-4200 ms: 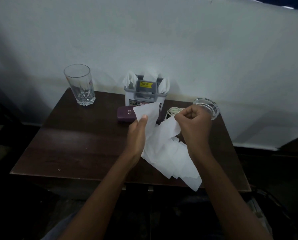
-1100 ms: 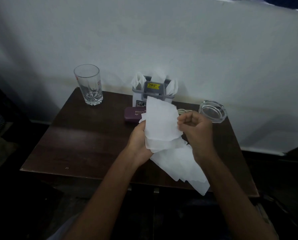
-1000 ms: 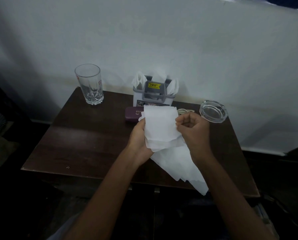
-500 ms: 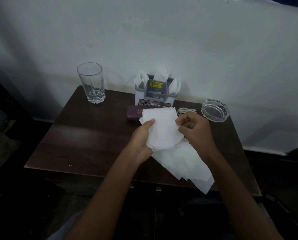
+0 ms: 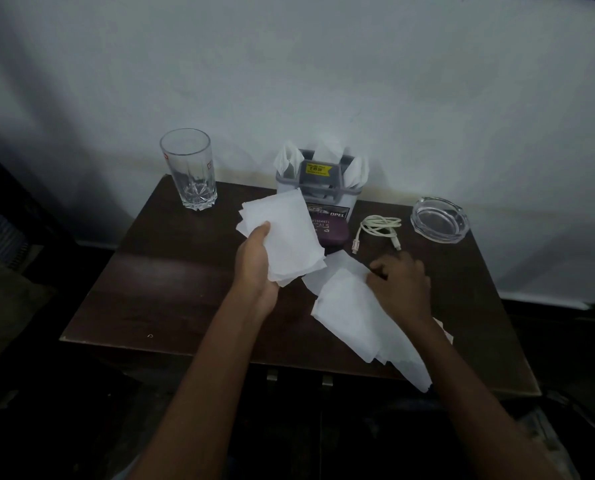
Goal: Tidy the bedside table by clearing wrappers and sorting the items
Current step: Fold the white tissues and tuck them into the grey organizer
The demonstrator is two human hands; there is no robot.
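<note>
My left hand [image 5: 258, 261] holds a small stack of folded white tissues [image 5: 284, 233] above the middle of the dark wooden bedside table [image 5: 171, 282]. Several more white tissues [image 5: 355, 313] lie loose on the table toward the front right edge. My right hand [image 5: 401, 280] is down on that pile, its fingertips pinching the top sheet's upper edge. Behind them stands a grey tissue holder [image 5: 318, 188] with tissues sticking out, and a purple case [image 5: 330, 232] lies in front of it, partly hidden by the held stack.
An empty drinking glass [image 5: 189, 169] stands at the back left. A coiled white cable [image 5: 379, 228] and a glass ashtray [image 5: 439, 220] sit at the back right. A white wall rises directly behind the table. The floor around is dark.
My right hand let go of the held stack and dropped to the loose tissues on the table. My left hand keeps the stack and has shifted slightly left.
</note>
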